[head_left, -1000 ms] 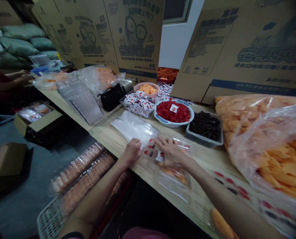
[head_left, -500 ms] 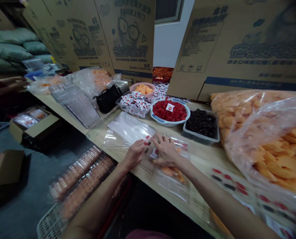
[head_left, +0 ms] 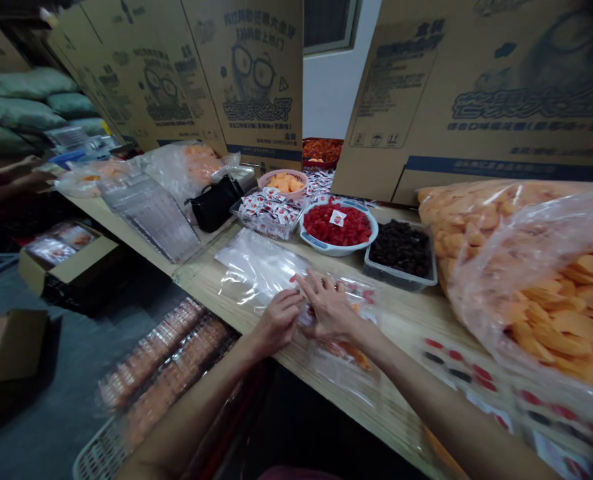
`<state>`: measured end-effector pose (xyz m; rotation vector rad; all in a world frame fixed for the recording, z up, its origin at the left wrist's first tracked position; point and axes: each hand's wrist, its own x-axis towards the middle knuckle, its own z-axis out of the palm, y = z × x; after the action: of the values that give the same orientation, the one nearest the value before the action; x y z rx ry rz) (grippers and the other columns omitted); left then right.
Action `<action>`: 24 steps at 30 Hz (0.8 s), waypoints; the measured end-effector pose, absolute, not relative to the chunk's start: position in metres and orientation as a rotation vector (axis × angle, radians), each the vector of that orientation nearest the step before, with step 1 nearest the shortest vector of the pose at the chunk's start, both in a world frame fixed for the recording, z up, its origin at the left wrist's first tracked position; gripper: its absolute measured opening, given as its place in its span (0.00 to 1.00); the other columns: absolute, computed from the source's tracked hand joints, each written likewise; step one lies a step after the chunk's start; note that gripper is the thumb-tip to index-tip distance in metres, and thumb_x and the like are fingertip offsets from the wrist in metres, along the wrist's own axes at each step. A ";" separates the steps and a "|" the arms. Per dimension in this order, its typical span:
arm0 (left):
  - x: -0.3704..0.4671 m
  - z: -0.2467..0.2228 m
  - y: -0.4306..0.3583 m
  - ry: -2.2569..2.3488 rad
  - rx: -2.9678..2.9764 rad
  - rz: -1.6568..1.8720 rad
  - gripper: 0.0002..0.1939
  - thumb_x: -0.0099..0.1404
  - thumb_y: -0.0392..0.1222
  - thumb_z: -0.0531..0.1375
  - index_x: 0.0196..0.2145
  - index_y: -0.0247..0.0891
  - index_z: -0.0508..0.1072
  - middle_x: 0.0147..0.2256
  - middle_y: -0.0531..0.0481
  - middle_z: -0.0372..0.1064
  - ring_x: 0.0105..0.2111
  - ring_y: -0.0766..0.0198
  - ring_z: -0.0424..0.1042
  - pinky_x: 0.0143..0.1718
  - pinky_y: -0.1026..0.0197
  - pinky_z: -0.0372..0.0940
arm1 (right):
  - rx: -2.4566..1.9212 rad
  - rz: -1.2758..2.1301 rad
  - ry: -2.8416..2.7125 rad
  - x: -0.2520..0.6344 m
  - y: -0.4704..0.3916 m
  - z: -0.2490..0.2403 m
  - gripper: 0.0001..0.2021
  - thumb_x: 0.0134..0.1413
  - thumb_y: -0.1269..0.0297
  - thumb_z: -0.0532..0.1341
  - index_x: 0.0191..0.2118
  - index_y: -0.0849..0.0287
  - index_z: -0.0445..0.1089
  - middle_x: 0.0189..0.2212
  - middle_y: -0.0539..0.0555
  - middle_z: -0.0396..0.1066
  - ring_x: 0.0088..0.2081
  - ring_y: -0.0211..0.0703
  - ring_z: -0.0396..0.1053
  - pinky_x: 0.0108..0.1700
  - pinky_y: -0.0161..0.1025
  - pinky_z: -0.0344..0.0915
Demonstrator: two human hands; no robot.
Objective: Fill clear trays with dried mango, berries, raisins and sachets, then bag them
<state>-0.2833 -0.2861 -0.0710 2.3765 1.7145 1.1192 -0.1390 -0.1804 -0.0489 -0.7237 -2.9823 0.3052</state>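
My left hand (head_left: pixel 278 321) is closed at the fingertips beside my right hand, above the wooden table. Something small and dark shows at its fingertips, too hidden to make out. My right hand (head_left: pixel 330 308) lies with fingers apart over a clear plastic package (head_left: pixel 346 360) holding orange pieces, its fingertips close to the left ones. A small red piece (head_left: pixel 293 279) shows just beyond them. Under and behind the hands lie clear plastic sheets (head_left: pixel 256 257). Further back are a blue-rimmed bowl of red candies (head_left: pixel 336 227) and a clear tub of dark candies (head_left: pixel 401 250).
A big bag of orange slices (head_left: pixel 551 307) fills the right side. Packets with red and dark pieces (head_left: pixel 461 367) lie near my right forearm. A tub of printed sachets (head_left: pixel 269 212) and a black bag (head_left: pixel 216 203) stand behind. Wrapped stacks (head_left: pixel 161 360) sit below left. Another person's arm (head_left: pixel 14 177) shows far left.
My left hand has shifted right and closer to my right hand, now covering the dark pieces visible before. My right hand has stayed over the package. The view has shifted slightly.
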 end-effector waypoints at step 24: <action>-0.250 -0.070 -0.270 1.774 2.155 1.343 0.10 0.65 0.32 0.49 0.40 0.35 0.67 0.42 0.40 0.72 0.48 0.56 0.69 0.53 0.50 0.63 | -0.539 0.427 -2.839 -0.072 -0.172 -0.079 0.56 0.35 0.58 0.70 0.67 0.57 0.36 0.66 0.68 0.38 0.65 0.64 0.37 0.60 0.61 0.47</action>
<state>-0.2495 -0.2700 -0.0699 2.1550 1.7740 1.3428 -0.0723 -0.1721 -0.0794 -0.5393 -2.8389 0.4275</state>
